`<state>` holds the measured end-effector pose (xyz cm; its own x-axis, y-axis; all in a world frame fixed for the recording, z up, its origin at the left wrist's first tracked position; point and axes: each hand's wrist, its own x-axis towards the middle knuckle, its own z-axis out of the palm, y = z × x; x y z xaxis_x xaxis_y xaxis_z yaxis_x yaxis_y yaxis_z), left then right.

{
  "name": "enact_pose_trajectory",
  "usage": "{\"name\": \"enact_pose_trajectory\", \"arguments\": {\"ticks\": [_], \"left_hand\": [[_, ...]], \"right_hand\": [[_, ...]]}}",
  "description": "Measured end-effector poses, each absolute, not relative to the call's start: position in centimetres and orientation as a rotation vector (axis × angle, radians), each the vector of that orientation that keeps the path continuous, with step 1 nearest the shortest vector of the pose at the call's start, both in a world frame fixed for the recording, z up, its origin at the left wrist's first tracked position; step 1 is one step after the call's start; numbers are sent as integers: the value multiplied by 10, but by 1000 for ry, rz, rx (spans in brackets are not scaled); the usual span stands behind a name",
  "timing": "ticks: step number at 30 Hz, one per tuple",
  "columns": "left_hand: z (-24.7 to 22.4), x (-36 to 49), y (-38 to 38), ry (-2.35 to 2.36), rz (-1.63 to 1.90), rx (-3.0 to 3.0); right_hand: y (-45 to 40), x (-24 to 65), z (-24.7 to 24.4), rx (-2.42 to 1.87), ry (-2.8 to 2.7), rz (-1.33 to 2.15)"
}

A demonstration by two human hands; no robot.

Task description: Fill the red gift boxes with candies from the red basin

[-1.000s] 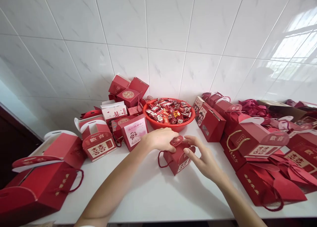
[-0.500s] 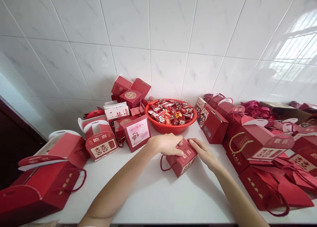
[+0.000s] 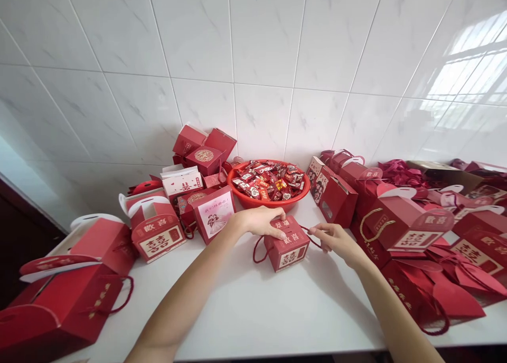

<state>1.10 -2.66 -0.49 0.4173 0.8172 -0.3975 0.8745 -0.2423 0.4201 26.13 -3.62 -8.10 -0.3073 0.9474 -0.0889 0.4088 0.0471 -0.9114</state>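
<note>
"Table point(image 3: 253, 321) first: where could trouble start?"

"With the stacked red boxes point(image 3: 422, 228) on the right. The top one perches on others, so a brush from the right sleeve side might slide it off."

"And the basin point(image 3: 253, 200)?"

"Just behind the work and heaped full; a careless knock could spill some."

"Where's the small box point(image 3: 292, 257)?"

"Upright on the table, in front of the basin, between the hands. The left hand point(image 3: 264, 221) clasps it, thumb on top; pressing too hard might dent the card."

"The right hand point(image 3: 338, 242)?"

"Its fingertips pinch the red cord point(image 3: 315, 242) at the box's right side. I'd judge that a sharp tug could tip the box, or tear the card, if the left hand's hold slackens."
</note>
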Motion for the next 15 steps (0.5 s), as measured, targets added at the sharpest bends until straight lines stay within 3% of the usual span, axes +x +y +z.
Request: {"name": "enact_pose_trajectory", "arguments": {"ticks": [3, 9, 15], "left_hand": [[-10, 8, -21, 1383, -134, 2060], [-16, 6, -14, 1253, -19, 1902], [-14, 13, -18, 1267, 70, 1910]], "right_hand": [[-40, 270, -75, -1289, -1832, 1311], [-45, 272, -59, -871, -1392, 1398], [-50, 257, -50, -849, -1529, 1344]]}}
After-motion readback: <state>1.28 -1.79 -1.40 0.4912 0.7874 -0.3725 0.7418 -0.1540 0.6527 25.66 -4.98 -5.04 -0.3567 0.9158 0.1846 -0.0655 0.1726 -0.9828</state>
